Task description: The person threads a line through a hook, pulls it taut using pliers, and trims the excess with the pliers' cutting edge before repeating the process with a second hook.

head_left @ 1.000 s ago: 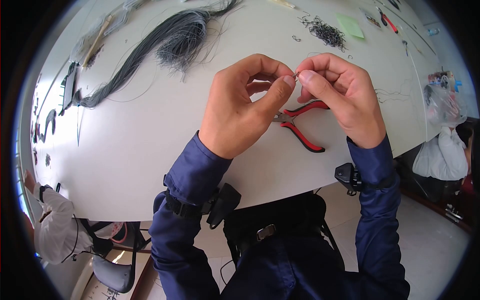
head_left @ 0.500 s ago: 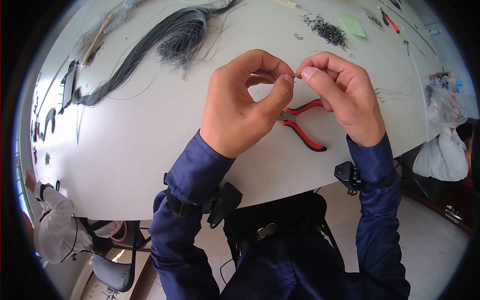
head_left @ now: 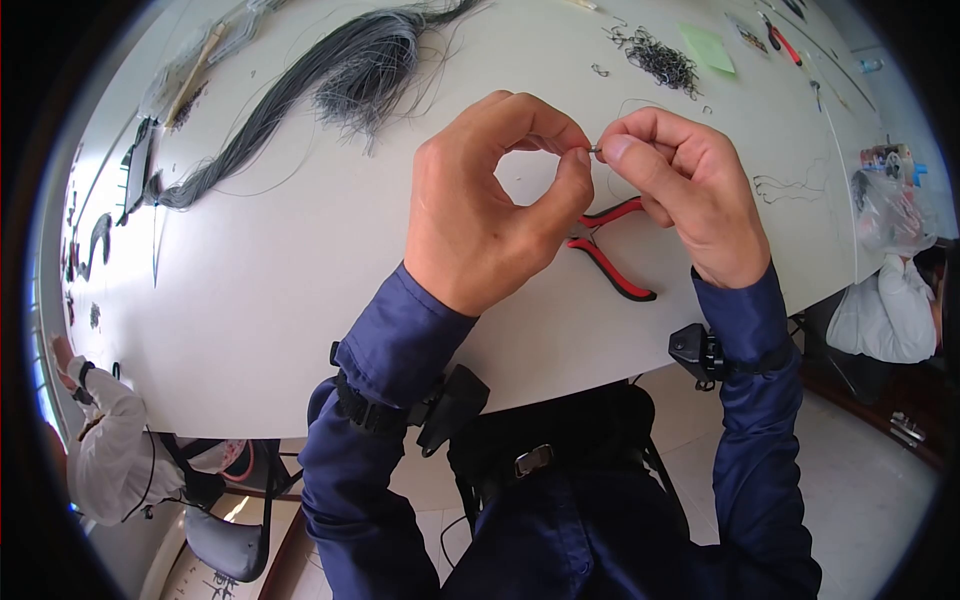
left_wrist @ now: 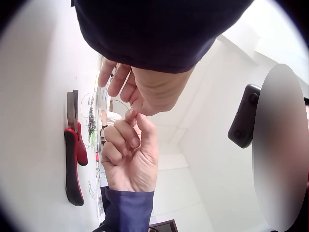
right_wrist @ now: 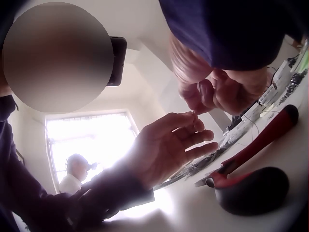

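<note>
Both hands meet above the white table. The left hand pinches a tiny dark piece between thumb and forefinger; its other fingers are spread in the right wrist view. From the other side the right hand pinches the same piece, its remaining fingers curled. What the piece is cannot be told; a thin line arcs close to the fingertips. Below the hands lie red-and-black pliers, their handles apart and their jaws partly hidden by the left hand. In the left wrist view the pliers rest on the table untouched.
A long bundle of grey strands lies at the back left. Towards the back right are a pile of dark hooks, a green paper and more pliers. Other people sit at both sides, near a plastic bag.
The left hand has shifted and tilted slightly, opening a wider gap between thumb and forefinger behind the pinch. The pinched piece looks more level. Small shifts of the scene show in the head view.
</note>
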Demonstrator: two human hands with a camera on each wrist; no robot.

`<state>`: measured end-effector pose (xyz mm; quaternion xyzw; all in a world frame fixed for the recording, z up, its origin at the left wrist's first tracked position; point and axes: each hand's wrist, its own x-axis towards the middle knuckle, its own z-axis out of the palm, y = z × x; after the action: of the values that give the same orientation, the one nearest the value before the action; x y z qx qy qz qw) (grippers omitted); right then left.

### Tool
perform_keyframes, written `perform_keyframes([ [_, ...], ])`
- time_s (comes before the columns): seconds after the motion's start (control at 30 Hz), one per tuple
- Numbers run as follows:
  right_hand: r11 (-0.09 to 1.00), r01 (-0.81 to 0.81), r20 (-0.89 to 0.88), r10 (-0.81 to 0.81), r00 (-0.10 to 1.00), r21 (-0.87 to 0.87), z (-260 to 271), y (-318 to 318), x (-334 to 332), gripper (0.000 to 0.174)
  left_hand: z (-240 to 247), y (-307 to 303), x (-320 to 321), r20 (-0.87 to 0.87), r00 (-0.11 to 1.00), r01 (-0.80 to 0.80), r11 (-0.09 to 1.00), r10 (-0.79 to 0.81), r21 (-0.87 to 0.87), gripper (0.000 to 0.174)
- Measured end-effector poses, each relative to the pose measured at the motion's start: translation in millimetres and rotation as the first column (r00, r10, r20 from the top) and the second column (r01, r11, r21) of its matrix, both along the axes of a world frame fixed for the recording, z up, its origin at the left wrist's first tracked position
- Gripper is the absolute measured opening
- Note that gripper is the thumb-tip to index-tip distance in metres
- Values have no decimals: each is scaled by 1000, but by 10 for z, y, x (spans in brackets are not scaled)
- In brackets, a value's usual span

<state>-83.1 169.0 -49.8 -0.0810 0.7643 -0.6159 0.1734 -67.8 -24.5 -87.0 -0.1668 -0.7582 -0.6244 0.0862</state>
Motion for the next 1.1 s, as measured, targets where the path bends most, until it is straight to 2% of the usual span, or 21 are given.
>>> perform_keyframes([
  [0.17, 1000, -7, 25, 7, 1000, -29, -19, -2, -7, 27, -77, 62, -33, -81, 994, -68, 992, 77, 103, 8],
  [0.67, 997, -8, 41, 11, 999, -82, -44, -23, -19, 26, -93, 57, -36, -110, 989, -93, 992, 102, 86, 8],
  [0.87, 998, -9, 67, 14, 998, -68, -45, 1, -38, 28, -64, 54, -24, -96, 988, -122, 992, 125, 32, 7],
  [0.97, 996, -4, 60, 9, 998, -92, -27, 5, -33, 29, -5, 33, 16, -3, 997, -81, 997, 81, -8, 9],
  [1.1, 996, -12, 28, 15, 1000, -88, -15, -19, -31, 27, -31, 30, 1, -9, 996, -87, 996, 87, 9, 11],
])
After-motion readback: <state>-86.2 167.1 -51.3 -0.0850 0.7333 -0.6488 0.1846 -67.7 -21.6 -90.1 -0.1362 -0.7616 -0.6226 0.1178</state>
